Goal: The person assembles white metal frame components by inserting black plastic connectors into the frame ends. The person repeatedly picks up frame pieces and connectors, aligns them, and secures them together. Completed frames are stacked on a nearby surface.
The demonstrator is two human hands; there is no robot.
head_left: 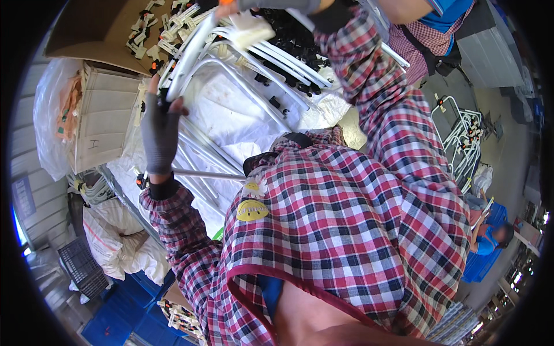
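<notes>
My left hand (161,130), in a grey glove with bare fingertips, is closed around the lower end of a thick white bent tube (193,52), where a black fitting (164,94) shows between finger and thumb. At the top edge my right hand (276,3), also gloved, reaches across to the tube's upper end. Its fingers are bent beside an orange and black part (225,2); the frame cuts off much of this hand, so its hold is partly hidden. A blurred cream-coloured piece (252,30) lies just below it. More white bent tubes (248,81) lie under both hands on white sheeting (216,106).
An open cardboard box (86,34) with cream and black clips (173,26) stands at the far left. Nearer is a pale carton (104,115) beside clear plastic. Another person (424,40) stands close at the far right. White tube frames (464,135) are piled on the right.
</notes>
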